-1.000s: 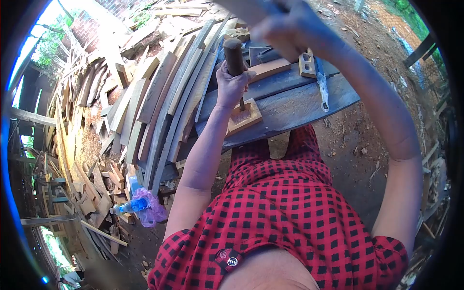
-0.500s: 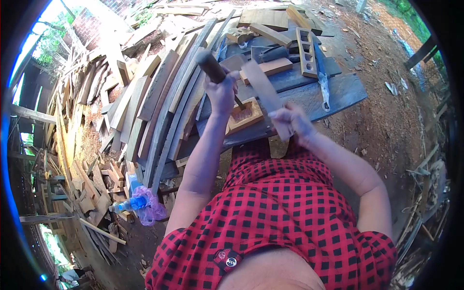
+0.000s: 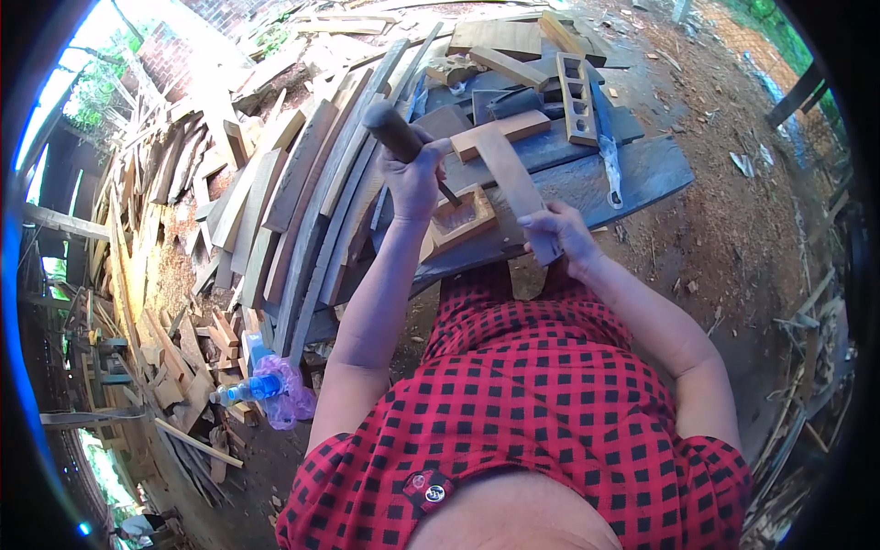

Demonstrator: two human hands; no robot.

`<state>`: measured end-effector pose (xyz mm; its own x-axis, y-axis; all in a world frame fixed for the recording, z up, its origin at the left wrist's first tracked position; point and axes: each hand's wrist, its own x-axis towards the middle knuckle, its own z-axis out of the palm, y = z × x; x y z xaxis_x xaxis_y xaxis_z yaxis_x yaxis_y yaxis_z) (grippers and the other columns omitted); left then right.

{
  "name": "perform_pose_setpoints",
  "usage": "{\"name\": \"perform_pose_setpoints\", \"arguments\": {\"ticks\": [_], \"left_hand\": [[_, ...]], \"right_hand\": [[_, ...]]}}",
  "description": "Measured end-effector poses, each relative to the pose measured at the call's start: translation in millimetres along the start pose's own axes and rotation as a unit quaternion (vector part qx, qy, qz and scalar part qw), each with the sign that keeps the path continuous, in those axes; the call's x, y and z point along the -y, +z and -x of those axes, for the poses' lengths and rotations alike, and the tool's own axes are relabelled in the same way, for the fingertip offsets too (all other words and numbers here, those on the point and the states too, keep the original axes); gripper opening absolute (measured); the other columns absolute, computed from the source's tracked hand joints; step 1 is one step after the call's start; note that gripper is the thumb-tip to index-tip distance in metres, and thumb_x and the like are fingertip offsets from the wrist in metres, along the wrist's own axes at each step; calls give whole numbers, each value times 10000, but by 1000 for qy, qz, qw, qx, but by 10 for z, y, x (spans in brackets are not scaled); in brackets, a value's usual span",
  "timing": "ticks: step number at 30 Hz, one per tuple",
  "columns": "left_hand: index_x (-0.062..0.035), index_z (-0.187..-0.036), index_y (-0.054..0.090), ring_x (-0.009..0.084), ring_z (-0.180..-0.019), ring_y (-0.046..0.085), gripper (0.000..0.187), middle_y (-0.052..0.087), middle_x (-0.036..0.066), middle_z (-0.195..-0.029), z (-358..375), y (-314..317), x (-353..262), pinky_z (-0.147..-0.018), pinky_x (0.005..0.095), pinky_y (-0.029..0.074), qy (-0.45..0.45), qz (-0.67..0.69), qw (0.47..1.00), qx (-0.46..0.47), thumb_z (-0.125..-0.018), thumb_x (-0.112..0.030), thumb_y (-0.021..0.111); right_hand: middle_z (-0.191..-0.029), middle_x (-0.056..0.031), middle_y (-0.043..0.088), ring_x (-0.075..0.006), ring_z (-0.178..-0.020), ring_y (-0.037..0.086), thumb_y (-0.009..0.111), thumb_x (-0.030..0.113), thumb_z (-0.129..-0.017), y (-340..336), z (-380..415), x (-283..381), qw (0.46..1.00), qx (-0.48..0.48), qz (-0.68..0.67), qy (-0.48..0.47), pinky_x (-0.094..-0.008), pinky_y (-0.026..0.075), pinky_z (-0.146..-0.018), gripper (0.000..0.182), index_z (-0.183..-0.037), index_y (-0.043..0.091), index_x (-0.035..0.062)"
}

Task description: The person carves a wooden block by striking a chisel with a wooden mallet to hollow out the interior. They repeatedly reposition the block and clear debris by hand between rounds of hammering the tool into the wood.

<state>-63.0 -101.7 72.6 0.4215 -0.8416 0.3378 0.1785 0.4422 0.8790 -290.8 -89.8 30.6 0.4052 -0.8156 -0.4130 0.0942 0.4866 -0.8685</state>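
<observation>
My left hand is closed around a chisel, its thick round handle sticking up above the fist. The chisel's narrow blade slants down into the hollow of a small wooden block, which sits at the bench's near edge. Wood chips or rough wood show inside the hollow; the blade's tip is hard to make out. Gripped at its near end by my right hand is a flat wooden bat. It points up and left, right of the chisel and apart from its handle.
On the dark plank bench lie a reddish wooden bar, a block with several square recesses and a long blue tool. Long boards are stacked at the left. A plastic bottle in a purple bag hangs lower left.
The bat, blurred earlier, now shows sharply and has shifted slightly down and right with my right hand. My left hand and the chisel have barely moved.
</observation>
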Motion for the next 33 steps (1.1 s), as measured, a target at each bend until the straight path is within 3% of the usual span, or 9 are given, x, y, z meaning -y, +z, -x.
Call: {"name": "perform_pose_setpoints", "arguments": {"ticks": [2, 4, 8, 10, 11, 14, 19, 25, 33], "left_hand": [[-49, -791, 548, 94, -438, 491, 171, 499, 1, -580, 30, 61, 2, -417, 223, 400, -2, -3, 1000, -16, -724, 70, 652], [-69, -737, 550, 57, -451, 491, 161, 549, -8, -615, 39, 87, -27, -420, 210, 387, -11, -8, 1000, 10, -733, 25, 680], [-64, -744, 555, 54, -454, 496, 153, 558, -7, -625, 24, 77, 33, -425, 207, 391, -29, 9, 999, 39, -726, 21, 681], [-60, -725, 557, 50, -455, 496, 148, 554, -10, -608, 38, 111, 39, -429, 205, 392, -27, -27, 999, 39, -718, 13, 685], [-60, -725, 557, 50, -455, 496, 148, 554, -10, -608, 42, 121, 30, -429, 205, 392, -29, -27, 998, 40, -718, 13, 685], [-57, -696, 558, 48, -455, 494, 155, 543, -18, -585, 46, 126, 14, -430, 207, 390, -36, -43, 996, 62, -715, 4, 700], [-55, -798, 558, 77, -454, 491, 169, 543, 11, -597, 22, 128, 27, -426, 217, 378, -19, -104, 989, 102, -728, -3, 702], [-56, -779, 561, 76, -464, 497, 162, 554, 14, -607, -6, 139, 45, -433, 215, 382, -34, -69, 992, 96, -725, -5, 706], [-52, -776, 562, 72, -469, 501, 153, 545, 2, -594, -28, 101, 44, -450, 213, 393, -31, -64, 992, 102, -723, -12, 701]], "right_hand": [[-840, -73, 586, -166, -637, 633, 752, 242, -715, -68, 41, 120, 1000, 5, 11, 8, -287, 524, -564, 503, -1087, 532, -14], [-984, -101, 614, -171, -878, 619, 773, 258, -678, -114, 71, 186, 1000, -18, 22, -1, -290, 484, -799, 620, -1153, 532, -59], [-999, -104, 610, -171, -895, 614, 775, 255, -673, -150, 116, 305, 1000, -15, 12, -6, -291, 481, -812, 623, -1154, 534, -59], [-867, -67, 574, -159, -640, 637, 738, 241, -712, -148, 116, 338, 999, -16, 23, -40, -273, 530, -600, 518, -1117, 530, -6], [-867, -67, 574, -159, -640, 637, 738, 241, -712, -146, 133, 369, 999, -17, 22, -39, -273, 530, -600, 518, -1117, 530, -6], [-898, -76, 571, -153, -721, 638, 742, 246, -702, -144, 155, 464, 997, 4, 38, -62, -271, 536, -639, 557, -1146, 527, -11], [-972, -99, 575, -157, -903, 589, 759, 234, -631, -160, 155, 654, 987, 22, 109, -112, -277, 507, -757, 683, -1210, 521, -39], [-1041, -114, 589, -183, -946, 575, 752, 246, -593, -35, 245, 896, 976, 29, 145, -158, -291, 440, -871, 736, -1223, 521, -56], [-1043, -146, 614, -202, -953, 599, 794, 275, -569, 117, 389, 1399, 958, 48, 146, -240, -288, 459, -874, 759, -1197, 553, -77]]}}
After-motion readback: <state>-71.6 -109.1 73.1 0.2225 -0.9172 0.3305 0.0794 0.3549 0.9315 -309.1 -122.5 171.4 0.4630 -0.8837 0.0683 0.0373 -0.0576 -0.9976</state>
